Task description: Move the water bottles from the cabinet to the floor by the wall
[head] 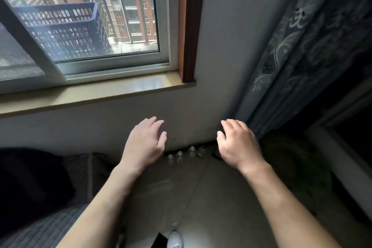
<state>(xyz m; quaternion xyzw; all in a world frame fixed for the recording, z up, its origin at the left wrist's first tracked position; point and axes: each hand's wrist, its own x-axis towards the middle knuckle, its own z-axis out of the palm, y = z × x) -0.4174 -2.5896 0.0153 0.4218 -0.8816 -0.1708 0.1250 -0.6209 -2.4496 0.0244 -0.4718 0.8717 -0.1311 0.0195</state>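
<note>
Several small clear water bottles [186, 155] stand upright in a row on the tiled floor at the foot of the white wall [211, 56], below the window. My left hand [146, 143] hovers above and left of the row, fingers spread, holding nothing. My right hand [237, 143] hovers above and right of the row, also open and empty. Both forearms reach in from the bottom of the view. The cabinet is not in view.
A window [86, 22] with bars and a stone sill [96, 94] fills the upper left. A patterned curtain [306, 50] hangs at the right. A dark grey cushioned seat [40, 197] lies at the left. A white shoe tip [175, 239] shows at the bottom.
</note>
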